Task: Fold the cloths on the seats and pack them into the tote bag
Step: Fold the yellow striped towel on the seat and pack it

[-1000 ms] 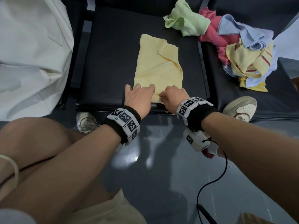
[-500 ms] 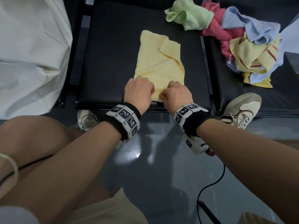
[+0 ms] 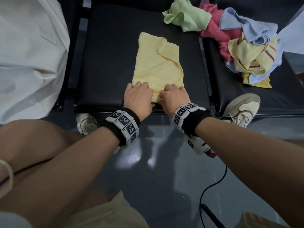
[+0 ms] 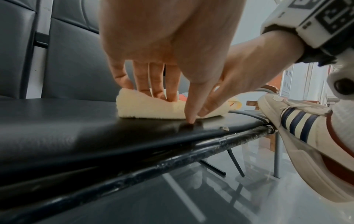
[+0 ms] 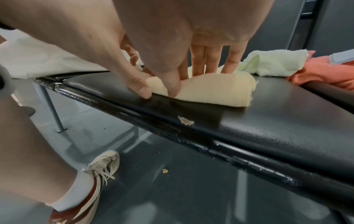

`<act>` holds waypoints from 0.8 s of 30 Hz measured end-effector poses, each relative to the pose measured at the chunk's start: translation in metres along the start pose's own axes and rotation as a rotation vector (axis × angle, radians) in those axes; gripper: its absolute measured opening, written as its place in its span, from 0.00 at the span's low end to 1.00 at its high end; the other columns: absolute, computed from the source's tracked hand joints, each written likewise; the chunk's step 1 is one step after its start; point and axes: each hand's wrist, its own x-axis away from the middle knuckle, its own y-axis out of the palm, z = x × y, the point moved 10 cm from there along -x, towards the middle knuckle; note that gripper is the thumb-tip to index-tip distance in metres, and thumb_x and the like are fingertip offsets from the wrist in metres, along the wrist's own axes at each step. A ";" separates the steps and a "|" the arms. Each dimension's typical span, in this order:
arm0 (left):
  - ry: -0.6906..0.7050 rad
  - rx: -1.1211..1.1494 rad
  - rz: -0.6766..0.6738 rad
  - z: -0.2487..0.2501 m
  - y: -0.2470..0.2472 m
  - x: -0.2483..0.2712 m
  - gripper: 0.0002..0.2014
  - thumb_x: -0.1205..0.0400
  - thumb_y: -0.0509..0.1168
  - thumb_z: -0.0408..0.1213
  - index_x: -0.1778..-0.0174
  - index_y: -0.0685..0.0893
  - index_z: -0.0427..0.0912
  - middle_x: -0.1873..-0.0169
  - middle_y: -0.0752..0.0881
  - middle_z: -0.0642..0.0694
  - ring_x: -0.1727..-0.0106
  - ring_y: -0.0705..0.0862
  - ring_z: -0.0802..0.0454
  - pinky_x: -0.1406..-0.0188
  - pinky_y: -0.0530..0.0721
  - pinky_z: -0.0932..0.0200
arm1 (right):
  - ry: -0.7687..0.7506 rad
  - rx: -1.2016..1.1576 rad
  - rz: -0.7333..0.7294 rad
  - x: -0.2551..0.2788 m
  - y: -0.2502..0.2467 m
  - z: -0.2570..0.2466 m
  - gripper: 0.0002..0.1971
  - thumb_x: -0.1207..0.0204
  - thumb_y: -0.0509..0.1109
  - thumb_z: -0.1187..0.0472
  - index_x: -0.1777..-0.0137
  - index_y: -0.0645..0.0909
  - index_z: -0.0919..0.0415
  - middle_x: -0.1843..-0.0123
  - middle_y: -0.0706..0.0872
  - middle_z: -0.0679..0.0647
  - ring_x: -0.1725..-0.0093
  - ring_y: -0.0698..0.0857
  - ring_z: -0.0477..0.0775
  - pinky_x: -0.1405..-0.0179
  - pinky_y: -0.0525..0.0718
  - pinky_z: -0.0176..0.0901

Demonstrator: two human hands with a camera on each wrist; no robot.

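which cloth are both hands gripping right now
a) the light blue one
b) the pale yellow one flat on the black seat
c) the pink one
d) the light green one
b: the left hand and the right hand both pinch the near edge of the pale yellow terry cloth on the black padded seat.

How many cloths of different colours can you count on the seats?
5 at least: pale yellow cloth under both hands, middle seat; green cloth at its back; pink cloth, blue cloth and striped yellow cloth piled on the right. More may be hidden.
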 end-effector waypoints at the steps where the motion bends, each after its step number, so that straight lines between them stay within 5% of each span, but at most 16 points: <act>1: -0.003 -0.008 0.000 0.000 0.001 0.001 0.13 0.21 0.71 0.46 0.43 0.87 0.47 0.45 0.82 0.49 0.40 0.78 0.46 0.43 0.69 0.50 | 0.001 -0.013 -0.009 -0.001 -0.001 0.001 0.12 0.18 0.64 0.56 0.40 0.83 0.57 0.40 0.80 0.54 0.35 0.75 0.58 0.36 0.69 0.52; 5: -0.014 -0.003 -0.010 -0.001 0.001 0.002 0.11 0.20 0.71 0.42 0.43 0.88 0.47 0.44 0.81 0.48 0.39 0.77 0.46 0.42 0.70 0.49 | 0.009 -0.067 -0.080 0.000 0.001 0.003 0.13 0.15 0.58 0.55 0.42 0.83 0.57 0.42 0.81 0.54 0.36 0.76 0.58 0.37 0.68 0.54; 10: 0.004 0.020 -0.031 0.000 0.000 0.002 0.09 0.16 0.67 0.43 0.43 0.88 0.49 0.48 0.86 0.51 0.40 0.77 0.47 0.45 0.66 0.50 | 0.092 -0.218 -0.030 0.004 -0.002 0.012 0.11 0.19 0.65 0.56 0.39 0.73 0.57 0.45 0.85 0.53 0.42 0.80 0.59 0.39 0.68 0.53; 16: -0.021 0.112 -0.004 -0.004 -0.006 0.002 0.09 0.15 0.64 0.38 0.40 0.77 0.50 0.56 0.87 0.50 0.45 0.79 0.45 0.46 0.68 0.46 | 0.096 -0.218 -0.011 0.006 -0.003 0.014 0.12 0.17 0.65 0.54 0.37 0.80 0.55 0.42 0.82 0.55 0.38 0.77 0.59 0.38 0.68 0.53; 24: -0.077 0.152 -0.125 -0.008 0.006 0.001 0.11 0.14 0.57 0.39 0.40 0.82 0.50 0.50 0.86 0.48 0.41 0.78 0.45 0.41 0.68 0.45 | 0.026 -0.167 -0.037 0.012 0.002 0.008 0.17 0.19 0.66 0.46 0.35 0.83 0.53 0.37 0.78 0.53 0.34 0.74 0.57 0.36 0.70 0.53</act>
